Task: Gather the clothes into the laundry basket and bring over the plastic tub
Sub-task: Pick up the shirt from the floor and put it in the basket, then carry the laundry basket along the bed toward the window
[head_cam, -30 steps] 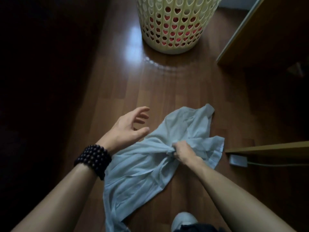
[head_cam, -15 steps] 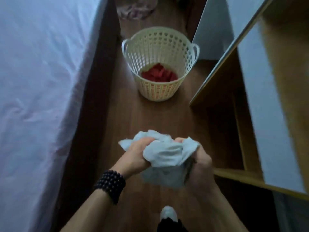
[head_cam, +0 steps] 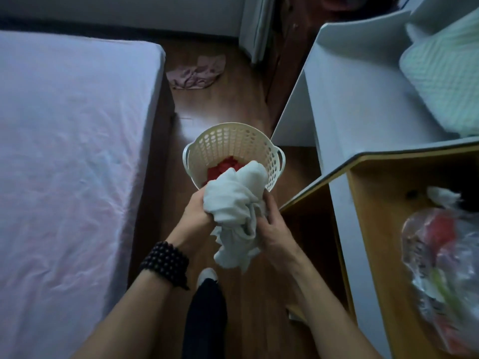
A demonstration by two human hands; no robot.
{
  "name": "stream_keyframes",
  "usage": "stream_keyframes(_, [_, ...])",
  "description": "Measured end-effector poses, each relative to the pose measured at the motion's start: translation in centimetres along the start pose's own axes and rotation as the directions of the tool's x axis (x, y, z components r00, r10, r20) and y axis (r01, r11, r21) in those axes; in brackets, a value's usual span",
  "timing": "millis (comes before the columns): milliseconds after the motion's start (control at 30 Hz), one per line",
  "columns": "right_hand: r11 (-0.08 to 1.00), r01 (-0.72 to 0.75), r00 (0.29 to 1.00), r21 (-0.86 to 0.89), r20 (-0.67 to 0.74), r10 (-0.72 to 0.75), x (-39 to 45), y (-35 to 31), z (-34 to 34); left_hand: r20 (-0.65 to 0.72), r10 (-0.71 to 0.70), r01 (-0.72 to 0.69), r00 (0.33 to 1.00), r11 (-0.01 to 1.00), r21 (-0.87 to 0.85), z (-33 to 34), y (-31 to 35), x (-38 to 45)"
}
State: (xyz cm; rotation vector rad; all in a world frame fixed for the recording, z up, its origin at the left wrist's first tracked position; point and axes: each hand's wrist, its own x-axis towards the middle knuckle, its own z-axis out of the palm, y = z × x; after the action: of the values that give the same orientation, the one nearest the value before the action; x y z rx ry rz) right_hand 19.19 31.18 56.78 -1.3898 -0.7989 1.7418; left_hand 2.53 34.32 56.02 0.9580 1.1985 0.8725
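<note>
A bunched white garment (head_cam: 237,211) is held in front of me by both hands. My left hand (head_cam: 195,216), with a dark bead bracelet at the wrist, grips its left side. My right hand (head_cam: 272,226) grips its right side. Just beyond it stands a cream perforated laundry basket (head_cam: 228,141) on the wooden floor, with a red garment (head_cam: 224,168) lying inside. The white garment's top overlaps the basket's near rim in view. A pink garment (head_cam: 197,72) lies on the floor farther back. No plastic tub is visible.
A bed with a pale sheet (head_cam: 70,164) fills the left side. A white and wooden shelf unit (head_cam: 363,177) stands on the right, holding a clear plastic bag (head_cam: 440,260) and a pale green cushion (head_cam: 445,76). The floor strip between them is narrow.
The white garment was lifted off the floor, bunched between both hands and carried toward the basket. I have risen and the basket now sits directly behind the garment.
</note>
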Motion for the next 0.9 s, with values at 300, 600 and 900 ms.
stream_keyframes(300, [0.983, 0.094, 0.901, -0.158, -0.407, -0.151, 14.1, -6.3, 1.5, 0.124, -0.05, 0.019, 0.991, 0.969, 0.245, -6.6, 5.0, 11.6])
stream_keyframes(600, [0.814, -0.439, 0.864, -0.381, -0.427, 0.266, 25.0, -4.5, -4.1, -0.142, -0.241, 0.272, 0.96, 0.924, 0.269, -8.9, 1.1, 21.0])
stream_keyframes(900, [0.734, -0.597, 0.765, -0.323, -0.503, 0.402, 34.4, 1.1, -11.0, -0.379, -0.479, 0.596, 0.792, 0.742, 0.307, -12.5, -6.2, 31.4])
